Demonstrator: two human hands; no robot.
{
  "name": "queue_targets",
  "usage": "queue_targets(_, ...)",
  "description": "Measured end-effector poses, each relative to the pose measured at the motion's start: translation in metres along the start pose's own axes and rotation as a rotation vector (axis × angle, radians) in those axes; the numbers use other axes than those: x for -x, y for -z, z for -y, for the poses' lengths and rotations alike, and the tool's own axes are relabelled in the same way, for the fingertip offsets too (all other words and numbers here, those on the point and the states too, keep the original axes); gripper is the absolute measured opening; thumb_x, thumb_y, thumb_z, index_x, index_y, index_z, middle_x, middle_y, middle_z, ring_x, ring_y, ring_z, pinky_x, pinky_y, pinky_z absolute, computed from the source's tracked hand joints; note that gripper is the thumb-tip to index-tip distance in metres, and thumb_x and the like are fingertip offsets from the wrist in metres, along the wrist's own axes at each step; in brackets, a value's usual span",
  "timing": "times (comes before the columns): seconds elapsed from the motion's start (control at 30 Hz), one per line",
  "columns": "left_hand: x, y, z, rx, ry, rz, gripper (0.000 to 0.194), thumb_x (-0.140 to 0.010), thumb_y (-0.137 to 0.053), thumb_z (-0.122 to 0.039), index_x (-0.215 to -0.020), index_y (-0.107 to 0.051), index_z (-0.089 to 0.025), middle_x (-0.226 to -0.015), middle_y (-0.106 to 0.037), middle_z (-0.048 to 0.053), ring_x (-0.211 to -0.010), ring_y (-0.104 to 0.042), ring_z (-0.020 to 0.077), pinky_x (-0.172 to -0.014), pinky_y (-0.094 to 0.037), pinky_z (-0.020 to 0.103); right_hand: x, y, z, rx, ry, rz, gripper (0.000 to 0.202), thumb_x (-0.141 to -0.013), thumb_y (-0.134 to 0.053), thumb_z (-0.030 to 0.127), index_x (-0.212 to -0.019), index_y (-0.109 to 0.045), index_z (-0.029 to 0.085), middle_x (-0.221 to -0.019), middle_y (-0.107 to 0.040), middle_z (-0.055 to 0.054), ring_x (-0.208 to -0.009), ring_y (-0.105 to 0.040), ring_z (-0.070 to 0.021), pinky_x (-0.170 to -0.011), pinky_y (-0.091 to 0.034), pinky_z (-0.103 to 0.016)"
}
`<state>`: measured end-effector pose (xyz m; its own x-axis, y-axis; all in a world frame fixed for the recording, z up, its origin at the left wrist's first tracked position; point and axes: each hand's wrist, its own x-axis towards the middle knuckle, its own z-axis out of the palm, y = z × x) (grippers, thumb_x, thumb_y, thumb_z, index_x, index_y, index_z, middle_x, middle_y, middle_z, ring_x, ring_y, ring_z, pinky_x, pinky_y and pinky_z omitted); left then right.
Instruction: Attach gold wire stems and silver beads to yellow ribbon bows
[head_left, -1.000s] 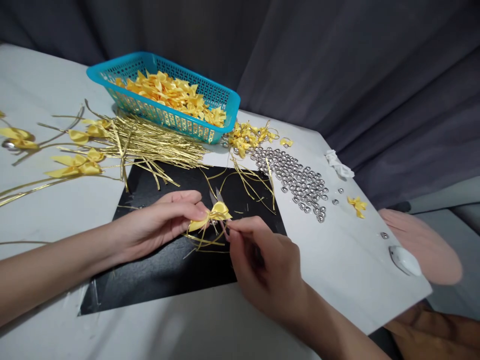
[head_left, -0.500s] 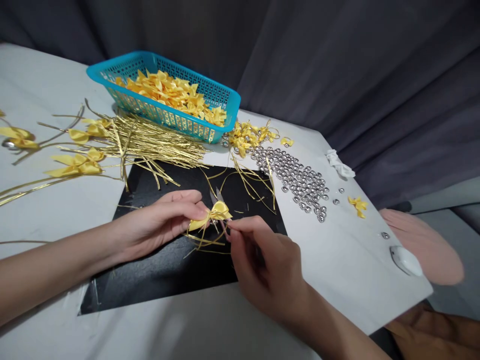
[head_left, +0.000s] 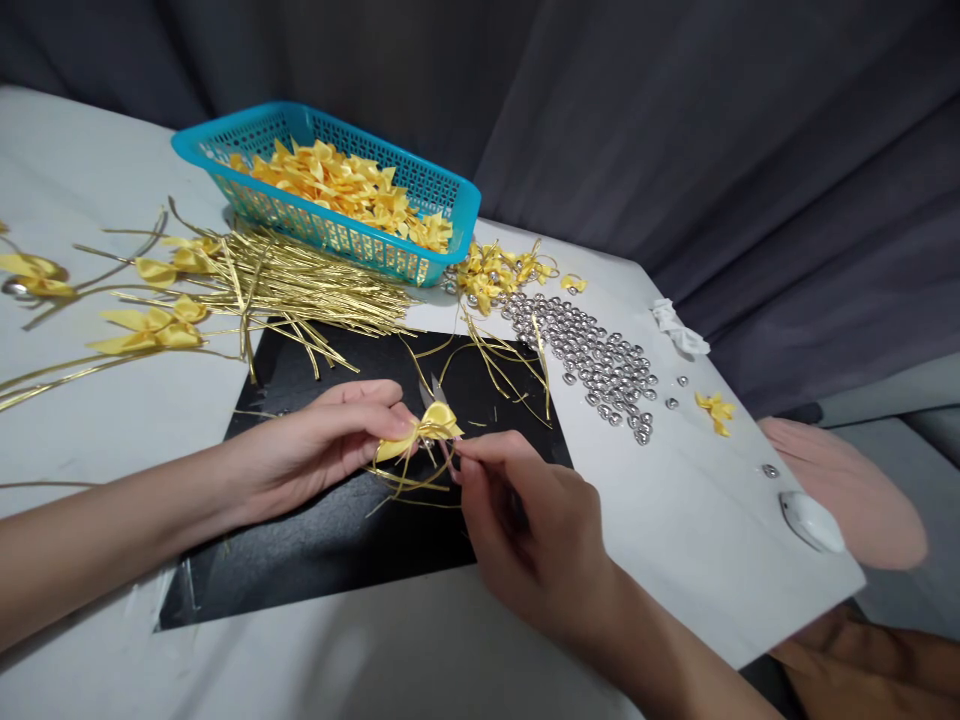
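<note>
Yellow bow [head_left: 439,422] is looking light, soft, crushable, probably wanting a knot-side grip; left hand [head_left: 334,440] is pinching its loop, right hand [head_left: 536,530] apparently pinching gold cord [head_left: 448,457].

Looks like a small handcraft station; home or little workshop, can't tell which; white desk [head_left: 450,650] with its far edge against a dark grey curtain [head_left: 637,120], so no walls to go by; stock is out in bulk: blue plastic basket [head_left: 463,212] of yellow bows [head_left: 330,170] at the far edge, gold cords [head_left: 300,285] heaped in front, loose silvery beads [head_left: 581,340] spread toward the right edge; black mat [head_left: 337,560] and scissors [head_left: 436,387] mark the work spot by the near edge; pink round seat [head_left: 847,490], seemingly, beyond the right edge.
</note>
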<state>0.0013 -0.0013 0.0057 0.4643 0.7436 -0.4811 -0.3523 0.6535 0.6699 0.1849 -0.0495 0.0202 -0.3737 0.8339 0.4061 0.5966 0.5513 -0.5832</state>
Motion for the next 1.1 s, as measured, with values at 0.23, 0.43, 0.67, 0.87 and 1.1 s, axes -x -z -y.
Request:
queue_targets(0.23,-0.0024,0.0005,-0.0005,0.009,-0.011,0.023,0.034,-0.058,-0.074,-0.011,-0.052,-0.042,-0.019,-0.051,-0.05,-0.008,-0.049,-0.047,0.0038,-0.043,-0.039,0.008,0.0013,0.0014,0.0008,-0.019,-0.009,0.027,0.012,-0.086,-0.047,0.007,-0.093,-0.052,0.015,-0.055,-0.044,0.007,-0.037,-0.03,-0.0027,-0.035,-0.021,-0.016)
queue_targets(0.43,-0.0004,-0.0004,-0.0001,0.017,-0.011,0.051,0.032,-0.058,-0.072,-0.01,-0.052,-0.042,-0.018,-0.052,-0.054,-0.009,-0.05,-0.051,0.0029,-0.045,-0.043,0.007,-0.0018,0.0023,-0.0034,-0.033,0.087,0.049,0.02,-0.081,-0.048,0.002,-0.095,-0.053,0.016,-0.059,-0.04,0.007,-0.042,-0.03,-0.0029,-0.039,-0.024,-0.015)
queue_targets(0.67,-0.0011,-0.0007,0.0007,0.015,-0.004,0.034,0.032,-0.056,-0.072,-0.008,-0.052,-0.041,-0.018,-0.05,-0.054,-0.01,-0.05,-0.053,0.0027,-0.047,-0.045,0.007,-0.001,0.004,-0.0037,-0.028,0.106,0.043,0.017,-0.082,-0.047,0.004,-0.091,-0.054,0.017,-0.058,-0.044,0.005,-0.042,-0.031,-0.0045,-0.039,-0.025,-0.016)
queue_targets(0.87,0.0018,-0.0024,-0.0017,0.006,-0.01,0.06,0.03,-0.062,-0.069,-0.008,-0.054,-0.042,-0.018,-0.052,-0.056,-0.009,-0.05,-0.052,0.0019,-0.047,-0.043,0.007,-0.0002,0.0055,-0.0008,-0.043,0.055,0.037,0.021,-0.082,-0.046,0.002,-0.093,-0.055,0.017,-0.059,-0.047,0.005,-0.04,-0.032,-0.0038,-0.037,-0.024,-0.016)
queue_targets(1.1,0.0022,-0.0014,-0.0018,0.021,0.003,0.052,0.032,-0.061,-0.07,-0.008,-0.053,-0.041,-0.018,-0.053,-0.055,-0.009,-0.051,-0.052,0.0021,-0.048,-0.043,0.007,0.0025,0.002,-0.001,-0.053,0.024,0.039,0.016,-0.083,-0.047,0.005,-0.091,-0.053,0.018,-0.058,-0.045,0.006,-0.039,-0.03,-0.0043,-0.037,-0.023,-0.018)
